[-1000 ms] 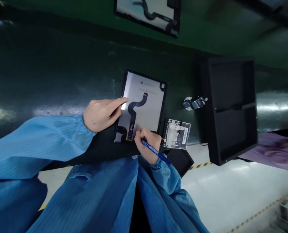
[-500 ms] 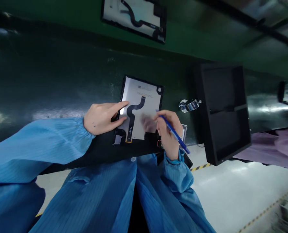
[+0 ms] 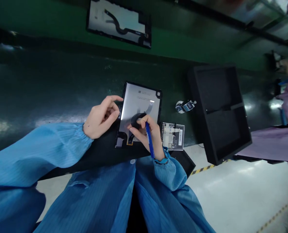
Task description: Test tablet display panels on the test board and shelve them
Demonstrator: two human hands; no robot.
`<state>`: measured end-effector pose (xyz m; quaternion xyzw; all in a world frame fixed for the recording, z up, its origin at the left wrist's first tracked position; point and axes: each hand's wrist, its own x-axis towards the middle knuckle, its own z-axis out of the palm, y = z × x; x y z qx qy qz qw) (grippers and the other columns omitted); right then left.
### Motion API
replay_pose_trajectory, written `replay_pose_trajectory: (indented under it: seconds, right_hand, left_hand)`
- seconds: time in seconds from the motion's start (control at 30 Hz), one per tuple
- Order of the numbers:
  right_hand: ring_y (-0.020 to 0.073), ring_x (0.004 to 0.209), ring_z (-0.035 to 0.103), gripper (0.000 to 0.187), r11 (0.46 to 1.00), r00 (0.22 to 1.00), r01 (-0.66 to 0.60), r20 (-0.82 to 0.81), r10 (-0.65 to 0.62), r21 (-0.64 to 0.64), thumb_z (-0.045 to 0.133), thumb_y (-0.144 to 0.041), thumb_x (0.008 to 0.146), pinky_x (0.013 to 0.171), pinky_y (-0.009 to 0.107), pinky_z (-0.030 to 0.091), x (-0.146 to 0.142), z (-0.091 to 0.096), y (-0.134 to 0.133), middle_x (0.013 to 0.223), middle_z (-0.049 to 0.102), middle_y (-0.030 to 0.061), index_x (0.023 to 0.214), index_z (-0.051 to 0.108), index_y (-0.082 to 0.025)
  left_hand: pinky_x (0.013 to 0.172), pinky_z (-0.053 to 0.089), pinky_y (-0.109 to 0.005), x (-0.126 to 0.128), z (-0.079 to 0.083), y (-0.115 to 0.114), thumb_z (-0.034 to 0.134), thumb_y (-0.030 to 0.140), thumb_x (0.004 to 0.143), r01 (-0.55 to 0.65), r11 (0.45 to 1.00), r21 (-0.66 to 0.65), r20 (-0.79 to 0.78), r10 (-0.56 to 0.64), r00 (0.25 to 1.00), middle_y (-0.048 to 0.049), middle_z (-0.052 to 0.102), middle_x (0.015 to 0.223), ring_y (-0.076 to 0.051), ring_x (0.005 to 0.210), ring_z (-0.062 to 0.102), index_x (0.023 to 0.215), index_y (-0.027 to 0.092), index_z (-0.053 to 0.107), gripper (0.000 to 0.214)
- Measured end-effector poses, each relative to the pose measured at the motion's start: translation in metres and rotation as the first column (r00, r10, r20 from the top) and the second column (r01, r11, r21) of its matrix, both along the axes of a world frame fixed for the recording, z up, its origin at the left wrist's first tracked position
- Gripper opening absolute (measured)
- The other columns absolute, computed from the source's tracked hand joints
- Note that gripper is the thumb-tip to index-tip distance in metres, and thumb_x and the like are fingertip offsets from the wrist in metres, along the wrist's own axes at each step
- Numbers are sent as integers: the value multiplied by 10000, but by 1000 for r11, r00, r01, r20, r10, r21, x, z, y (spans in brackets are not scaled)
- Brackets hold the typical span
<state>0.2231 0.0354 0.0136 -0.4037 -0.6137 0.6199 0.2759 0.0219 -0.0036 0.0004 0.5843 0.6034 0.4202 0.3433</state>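
A tablet display panel (image 3: 140, 100) lies on the dark bench, its silvery back facing up. My right hand (image 3: 151, 134) is over its lower right part, closed on a blue pen (image 3: 149, 139) that slants down toward my wrist. The thumb and fingers also close around the upper part of a black flex cable (image 3: 135, 120), which bows up off the panel and is mirrored in its back. Partly hidden by the hand is the cable's lower end. At the panel's left edge is my left hand (image 3: 101, 117), fingers bent and apart, index fingertip by the frame.
Right of the panel sits a circuit board (image 3: 173, 136) with a white label. Beyond it are a small metallic part (image 3: 185, 106) and a black divided tray (image 3: 221, 152). A second display panel (image 3: 119, 24) lies on the green surface ahead. A co-worker's purple sleeve (image 3: 272, 142) shows at right.
My right hand has moved left over the panel and taken the flex cable's upper part, lifting it. My left hand has drawn back from the panel's face to its edge. The circuit board is uncovered.
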Motion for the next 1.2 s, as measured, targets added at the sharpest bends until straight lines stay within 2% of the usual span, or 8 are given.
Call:
replay_pose_trajectory:
  seconds: [0.17,0.3,0.57,0.67,0.77,0.87,1.07,1.2]
  right_hand:
    - [121,670,612,409,993,997,20,75,-29,121,726,-402,835,657,274,523,7,7,-11,789,626,-26,731,366,-239]
    - [103,667,602,378,984,996,13,87,-29,176,715,-366,849,657,244,498,11,5,-14,778,614,-36,727,384,-230]
    - [122,753,685,365,956,990,108,55,-128,274,699,-302,869,726,247,522,29,-3,-23,799,697,-21,676,400,-222]
    - [133,766,699,370,944,987,115,69,-142,309,680,-298,881,749,273,541,34,-8,-25,826,721,-11,656,397,-222]
    - [151,801,716,369,948,990,113,41,-131,299,682,-311,879,767,298,559,34,-11,-26,847,734,-2,652,404,-226]
    - [157,813,725,376,956,991,131,-11,-133,261,692,-319,867,749,294,565,35,-13,-25,832,737,0,655,394,-230]
    - [170,776,714,338,962,976,218,-37,-215,166,701,-366,835,753,324,576,52,-7,-21,819,743,17,714,412,-240]
    - [145,693,682,229,955,965,260,-49,-256,142,684,-367,833,675,278,563,58,-1,-19,759,684,-8,790,508,-227]
  left_hand:
    - [500,486,-262,17,25,32,573,369,914,320,927,-194,404,-222,888,-81,750,866,-158,620,628,1147,184,735,338]
    - [663,597,-341,35,35,55,673,266,833,433,880,-197,546,-268,794,-101,775,964,-228,814,725,1083,193,774,279]
    - [786,591,-339,49,41,48,666,220,854,261,962,76,282,-272,920,-87,756,953,-205,873,706,828,185,791,132]
    - [710,601,-312,54,40,44,674,266,865,265,964,-7,285,-252,925,-104,763,972,-211,835,721,935,168,775,157]
    - [731,616,-322,58,38,48,676,257,870,366,921,-136,486,-260,834,-115,776,1003,-233,892,740,1160,179,727,305]
    - [652,606,-295,60,38,52,679,211,859,441,881,-173,600,-261,756,-108,786,979,-204,784,740,1113,209,762,268]
    - [495,539,-254,71,45,46,732,223,807,408,898,-166,520,-272,810,-70,754,743,-149,554,650,861,193,802,93]
    - [471,503,-239,89,37,39,709,251,828,248,957,-153,464,-152,873,-32,686,640,-133,524,605,862,161,758,108]
